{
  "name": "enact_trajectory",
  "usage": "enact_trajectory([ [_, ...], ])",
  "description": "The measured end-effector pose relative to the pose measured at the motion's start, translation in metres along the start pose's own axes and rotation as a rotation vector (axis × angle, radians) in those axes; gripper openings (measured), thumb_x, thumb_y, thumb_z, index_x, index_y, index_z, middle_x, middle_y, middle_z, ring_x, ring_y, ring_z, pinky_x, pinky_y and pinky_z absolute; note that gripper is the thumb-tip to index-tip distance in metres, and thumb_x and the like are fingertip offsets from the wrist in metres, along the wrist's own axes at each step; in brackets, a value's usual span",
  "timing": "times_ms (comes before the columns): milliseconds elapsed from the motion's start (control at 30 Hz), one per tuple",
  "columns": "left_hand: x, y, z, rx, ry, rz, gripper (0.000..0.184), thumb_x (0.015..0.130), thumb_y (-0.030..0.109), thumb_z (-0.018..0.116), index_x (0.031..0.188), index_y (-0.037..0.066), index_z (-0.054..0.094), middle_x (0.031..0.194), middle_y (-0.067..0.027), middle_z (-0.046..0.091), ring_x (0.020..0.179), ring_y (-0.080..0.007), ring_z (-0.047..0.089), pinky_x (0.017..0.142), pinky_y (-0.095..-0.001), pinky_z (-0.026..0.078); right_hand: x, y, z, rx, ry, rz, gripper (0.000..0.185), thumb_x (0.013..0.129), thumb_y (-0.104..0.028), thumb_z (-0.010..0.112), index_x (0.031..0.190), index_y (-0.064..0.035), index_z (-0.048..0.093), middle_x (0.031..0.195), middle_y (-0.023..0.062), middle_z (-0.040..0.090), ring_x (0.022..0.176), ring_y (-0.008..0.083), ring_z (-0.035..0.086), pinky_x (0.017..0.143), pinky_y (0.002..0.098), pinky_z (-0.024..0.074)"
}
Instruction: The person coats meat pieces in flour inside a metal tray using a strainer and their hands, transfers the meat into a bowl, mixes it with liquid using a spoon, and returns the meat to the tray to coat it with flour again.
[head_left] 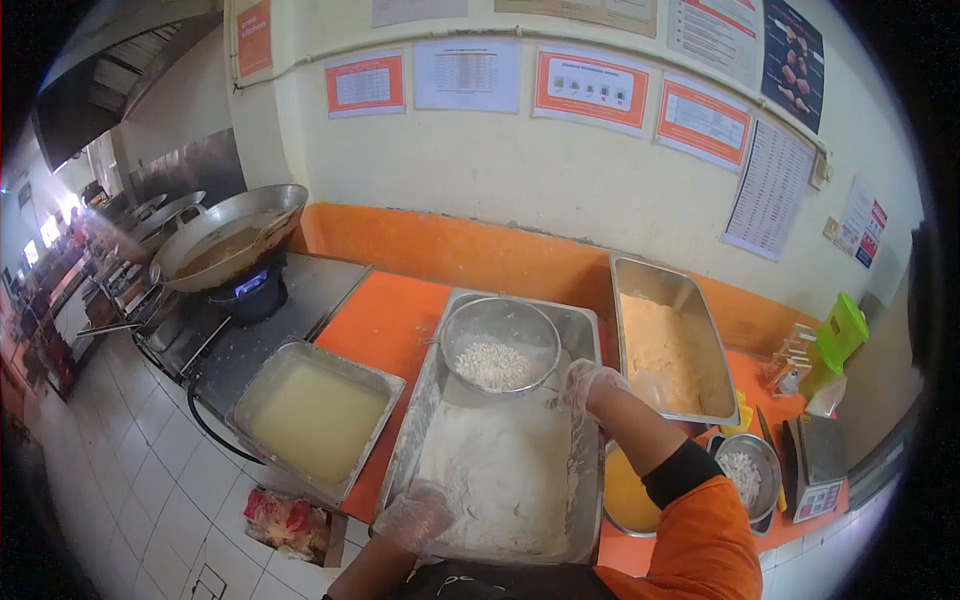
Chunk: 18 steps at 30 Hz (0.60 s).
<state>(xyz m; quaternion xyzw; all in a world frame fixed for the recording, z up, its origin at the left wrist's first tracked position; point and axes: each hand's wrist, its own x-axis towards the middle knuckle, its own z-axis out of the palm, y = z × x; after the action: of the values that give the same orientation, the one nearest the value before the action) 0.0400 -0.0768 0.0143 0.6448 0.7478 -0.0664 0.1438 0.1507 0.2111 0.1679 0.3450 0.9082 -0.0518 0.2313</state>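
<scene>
Gloved right hand [592,388], arm outstretched, beside mesh sieve [500,322]; gloved left hand [414,516], low, near-left at flour tray [587,475]; both grips indiscernible.

1. Metal tray [586,475]: rectangular, deep; long side runs near to far.
2. White powder [500,460]: spread across tray floor, surface uneven.
3. Round sieve [520,325]: over tray's far end, mouth up; support point unclear.
4. Pale pieces [492,366]: small, lumpy, piled in sieve's near part.
</scene>
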Motion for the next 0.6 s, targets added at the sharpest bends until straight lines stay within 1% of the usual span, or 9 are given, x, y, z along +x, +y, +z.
enact_trajectory([
  [67,0.002,0.001,-0.006,0.251,-0.057,0.163,0.017,0.074,0.008,0.047,0.082,0.0,0.06,0.087,-0.0142,0.058,0.086,-0.0296,0.057,0.071,-0.0396,0.048,0.015,-0.002,-0.007,-0.171,0.231,-0.126,0.027,0.078,-0.026,0.047,0.093,-0.0075,0.06,0.1,0.0117,0.057,0.092,0.0243,0.057,0.075,0.0355,0.0466],
  [167,0.005,0.006,-0.008,0.141,-0.001,0.042,0.015,0.07,0.006,0.05,0.08,0.002,0.061,0.084,-0.0146,0.058,0.085,-0.0296,0.058,0.069,-0.0385,0.048,0.065,-0.026,-0.016,-0.447,0.426,-0.338,0.022,0.077,-0.02,0.047,0.088,-0.0086,0.061,0.09,0.0128,0.06,0.086,0.025,0.059,0.071,0.0344,0.0477],
  [233,0.002,0.007,-0.02,-0.015,-0.067,-0.01,0.015,0.069,0.005,0.051,0.081,0.002,0.061,0.084,-0.0151,0.057,0.085,-0.0298,0.058,0.069,-0.0384,0.049,0.151,-0.042,0.018,-0.2,0.45,-0.473,0.036,0.076,-0.034,0.047,0.09,-0.0046,0.061,0.098,0.0165,0.058,0.09,0.0284,0.056,0.078,0.0354,0.0446],
  [267,0.001,0.007,-0.024,-0.094,-0.101,-0.037,0.016,0.068,0.004,0.052,0.081,0.002,0.061,0.085,-0.0153,0.057,0.085,-0.0299,0.058,0.069,-0.0383,0.049,0.134,-0.057,0.01,-0.212,0.398,-0.521,0.034,0.076,-0.033,0.047,0.09,-0.006,0.061,0.097,0.0155,0.058,0.09,0.0282,0.056,0.078,0.0358,0.0443],
  [300,-0.001,0.004,-0.021,0.0,0.031,0.048,0.014,0.067,0.005,0.053,0.078,0.002,0.061,0.08,-0.0143,0.057,0.078,-0.0286,0.058,0.066,-0.0379,0.048,0.117,-0.073,0.001,-0.222,0.345,-0.569,0.032,0.075,-0.032,0.047,0.09,-0.0075,0.061,0.097,0.0145,0.058,0.089,0.0281,0.056,0.078,0.0363,0.044],
  [367,-0.008,-0.002,-0.006,0.184,0.293,0.22,0.011,0.066,0.007,0.054,0.072,0.001,0.062,0.07,-0.0124,0.058,0.066,-0.026,0.059,0.059,-0.037,0.047,0.139,-0.085,0.012,-0.191,0.269,-0.583,0.03,0.074,-0.03,0.048,0.088,-0.0072,0.06,0.094,0.0138,0.058,0.086,0.027,0.056,0.076,0.0354,0.0439],
  [467,0.012,-0.011,0.048,0.044,0.243,-0.009,0.011,0.066,0.008,0.054,0.073,0.001,0.06,0.071,-0.0127,0.058,0.067,-0.0262,0.059,0.059,-0.0369,0.047,0.173,-0.073,0.021,-0.128,0.222,-0.606,0.025,0.073,-0.027,0.051,0.085,-0.0069,0.06,0.089,0.0128,0.058,0.082,0.0254,0.055,0.073,0.0342,0.0438],
  [533,-0.01,0.008,-0.017,0.081,0.069,-0.021,0.016,0.072,0.01,0.05,0.083,0.001,0.059,0.086,-0.0157,0.056,0.081,-0.0283,0.058,0.07,-0.0375,0.047,0.192,-0.053,0.021,-0.079,0.237,-0.615,0.023,0.072,-0.025,0.052,0.083,-0.0067,0.059,0.086,0.0121,0.057,0.08,0.0244,0.054,0.071,0.0334,0.0437],
  [600,-0.013,0.01,-0.024,0.226,0.093,0.065,0.014,0.072,0.009,0.049,0.081,0.002,0.057,0.083,-0.0151,0.055,0.079,-0.028,0.057,0.068,-0.0373,0.047,0.191,-0.032,0.018,-0.024,0.338,-0.626,0.02,0.071,-0.023,0.054,0.081,-0.0065,0.059,0.083,0.0115,0.057,0.077,0.0233,0.054,0.069,0.0325,0.0436],
])
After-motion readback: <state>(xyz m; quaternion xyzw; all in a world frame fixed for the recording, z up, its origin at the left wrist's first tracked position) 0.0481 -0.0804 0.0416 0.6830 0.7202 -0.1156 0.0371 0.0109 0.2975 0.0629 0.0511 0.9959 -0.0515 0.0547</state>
